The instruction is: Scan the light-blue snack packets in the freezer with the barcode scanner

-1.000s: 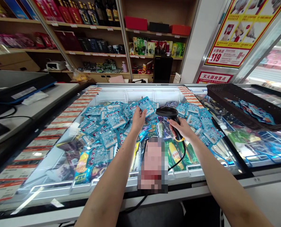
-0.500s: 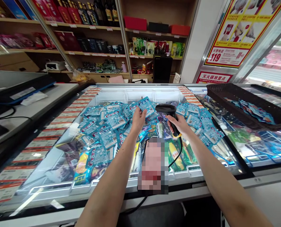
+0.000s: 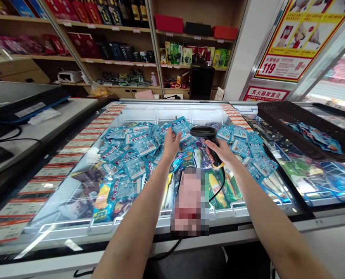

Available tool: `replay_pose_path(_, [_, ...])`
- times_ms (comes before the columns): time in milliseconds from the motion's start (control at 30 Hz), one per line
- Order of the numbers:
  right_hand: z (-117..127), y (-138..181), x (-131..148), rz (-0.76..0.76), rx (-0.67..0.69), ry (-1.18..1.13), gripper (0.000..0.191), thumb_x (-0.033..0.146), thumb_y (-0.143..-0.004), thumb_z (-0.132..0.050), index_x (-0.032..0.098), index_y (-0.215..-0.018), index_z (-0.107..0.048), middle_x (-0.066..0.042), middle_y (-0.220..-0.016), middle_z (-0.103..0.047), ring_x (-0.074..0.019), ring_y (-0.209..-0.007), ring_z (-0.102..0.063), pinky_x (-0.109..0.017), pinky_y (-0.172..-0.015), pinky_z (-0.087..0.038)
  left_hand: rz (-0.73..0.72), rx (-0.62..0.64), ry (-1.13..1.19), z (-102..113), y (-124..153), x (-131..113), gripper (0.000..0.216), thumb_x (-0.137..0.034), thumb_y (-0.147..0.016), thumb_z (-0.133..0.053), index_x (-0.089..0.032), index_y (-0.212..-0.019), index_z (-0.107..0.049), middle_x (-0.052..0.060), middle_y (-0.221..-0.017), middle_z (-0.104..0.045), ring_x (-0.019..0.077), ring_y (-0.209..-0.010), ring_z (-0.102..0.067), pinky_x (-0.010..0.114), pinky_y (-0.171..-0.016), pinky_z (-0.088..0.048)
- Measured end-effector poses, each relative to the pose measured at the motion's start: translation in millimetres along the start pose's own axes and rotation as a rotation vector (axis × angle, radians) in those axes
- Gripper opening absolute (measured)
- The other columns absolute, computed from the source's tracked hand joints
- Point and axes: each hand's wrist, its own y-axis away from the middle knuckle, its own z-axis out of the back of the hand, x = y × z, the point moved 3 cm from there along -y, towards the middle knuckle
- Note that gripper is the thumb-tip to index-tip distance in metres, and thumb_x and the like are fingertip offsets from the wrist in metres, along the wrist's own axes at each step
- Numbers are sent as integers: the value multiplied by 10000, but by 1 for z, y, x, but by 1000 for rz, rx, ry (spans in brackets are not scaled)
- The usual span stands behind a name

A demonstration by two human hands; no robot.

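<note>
My left hand (image 3: 171, 144) pinches a blue snack packet (image 3: 181, 127) by its lower left edge, above the freezer's glass top. In my right hand (image 3: 219, 150) is a black barcode scanner (image 3: 205, 133), gripped by its handle, its head turned towards the packet. Many similar blue packets (image 3: 142, 143) lie heaped on the glass to the left of my hands. A smaller group of blue packets (image 3: 255, 149) lies to the right of the scanner. Nearest my forearms is a phone (image 3: 190, 201) with a blurred-out screen.
A brown basket (image 3: 300, 149) with blue packets stands at the right. The chest freezer (image 3: 73, 217) holds ice creams under its glass. At left is a counter (image 3: 76, 116) with a dark flat device. The scanner cable (image 3: 219, 190) hangs down by the phone. Shelves stand behind.
The view has shifted slightly. Both hands keep nearly the same pose, with the packet and the scanner still held close together.
</note>
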Motion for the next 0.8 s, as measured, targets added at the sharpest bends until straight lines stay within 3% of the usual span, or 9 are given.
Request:
replay_pose_path(367, [-4, 0, -1, 4, 42, 35, 433, 617, -792, -667, 205, -895, -583, 10, -647, -593, -116, -417, -508, -259, -367, -393, -13, 12, -44, -1, 1, -7, 299, -337, -935, -554, -227, -784, -321, -50, -691, -290, 104, -600, -281, 262, -585, -264])
replay_pose_path(567, [-5, 1, 4, 6, 64, 91, 452, 634, -810, -638, 207, -712, -525, 9, -543, -560, -119, -398, -495, -264, -383, -387, -20, 14, -54, -1, 1, -5, 295, -378, -935, -546, -227, -791, -338, -47, -690, -299, 108, -598, -295, 265, -585, -266])
replay_pose_path(800, [-6, 0, 3, 13, 65, 89, 460, 628, -819, -636, 205, -677, -528, 12, -512, -546, -118, -378, -486, -266, -380, -389, -24, -6, -72, -1, 1, -7, 333, -426, -928, -554, -226, -778, -335, -42, -689, -304, 110, -606, -298, 268, -578, -267])
